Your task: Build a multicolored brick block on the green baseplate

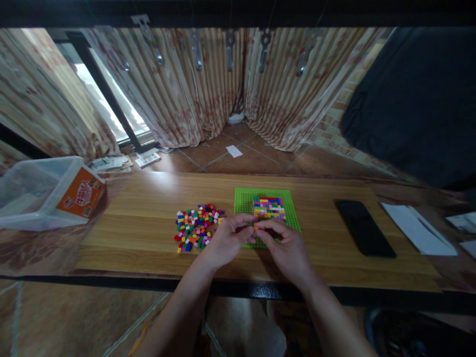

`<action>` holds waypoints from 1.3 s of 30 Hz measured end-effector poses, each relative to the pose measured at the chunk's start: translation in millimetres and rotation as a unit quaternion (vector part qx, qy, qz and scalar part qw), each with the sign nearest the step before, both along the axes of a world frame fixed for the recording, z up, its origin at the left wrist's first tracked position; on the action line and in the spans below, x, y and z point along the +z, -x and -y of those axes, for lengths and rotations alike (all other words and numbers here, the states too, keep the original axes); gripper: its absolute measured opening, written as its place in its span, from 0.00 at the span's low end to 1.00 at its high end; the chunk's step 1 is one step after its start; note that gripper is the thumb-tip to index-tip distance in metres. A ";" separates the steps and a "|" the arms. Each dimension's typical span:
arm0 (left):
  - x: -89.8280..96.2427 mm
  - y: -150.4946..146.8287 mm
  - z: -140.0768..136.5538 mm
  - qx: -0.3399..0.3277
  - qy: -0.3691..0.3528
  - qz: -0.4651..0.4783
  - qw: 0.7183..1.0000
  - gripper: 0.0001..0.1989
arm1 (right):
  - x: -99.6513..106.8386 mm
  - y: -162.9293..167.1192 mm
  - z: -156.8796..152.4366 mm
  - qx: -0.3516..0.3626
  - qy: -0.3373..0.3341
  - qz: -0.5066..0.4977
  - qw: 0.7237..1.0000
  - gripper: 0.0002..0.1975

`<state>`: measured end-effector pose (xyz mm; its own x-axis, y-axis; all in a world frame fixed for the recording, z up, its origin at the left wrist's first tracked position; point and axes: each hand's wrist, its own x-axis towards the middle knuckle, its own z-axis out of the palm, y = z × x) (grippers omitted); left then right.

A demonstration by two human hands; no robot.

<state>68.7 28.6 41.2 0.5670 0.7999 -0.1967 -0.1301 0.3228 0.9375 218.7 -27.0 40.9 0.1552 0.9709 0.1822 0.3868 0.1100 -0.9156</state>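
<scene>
Both hands meet over the near part of a green studded baseplate (pixel 243 198). Between their fingertips is a small orange toy brick (pixel 256 228). My left hand (pixel 232 238) is closed, its thumb and fingers pinched at the brick's left side. From the right, my right hand (pixel 284 243) pinches the same brick with thumb and index finger. Just beyond the fingers, a block of many-coloured toy bricks (pixel 268 206) is built up on the baseplate; my hands hide its near edge. Left of my left hand lies a loose pile of small coloured bricks (pixel 197 225).
A black phone-like slab (pixel 364 228) lies on the wooden board (pixel 148 218) at right, with white paper (pixel 416 228) beyond it. A clear plastic bin (pixel 44 191) with an orange label stands at far left. Curtains (pixel 186 89) hang behind.
</scene>
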 end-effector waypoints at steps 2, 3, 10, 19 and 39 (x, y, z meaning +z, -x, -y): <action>1.5 -0.8 0.3 0.003 0.002 -0.012 1.000 0.16 | 0.6 -4.5 0.5 -0.005 0.014 0.003 1.000 0.08; 1.9 -1.2 0.3 0.006 0.001 -0.021 1.000 0.16 | 0.8 -8.2 0.9 -0.014 0.021 0.001 1.000 0.08; -3.0 -0.8 -2.2 0.042 -0.045 -0.089 0.994 0.13 | 3.3 -52.1 6.5 -0.162 0.047 0.000 0.986 0.12; -8.7 -3.0 -3.6 0.014 -0.090 -0.143 0.986 0.16 | -4.8 -62.0 5.7 -0.151 0.096 0.111 0.978 0.11; -12.7 -4.2 -2.7 -0.006 -0.115 -0.131 0.985 0.13 | -10.1 -60.5 1.3 -0.162 0.091 0.006 0.983 0.13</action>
<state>73.0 31.3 28.5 0.5305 0.8339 -0.1523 0.1287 0.0983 0.9868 279.1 -28.3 30.8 0.4602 0.8877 0.0145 0.3864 -0.1855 -0.9035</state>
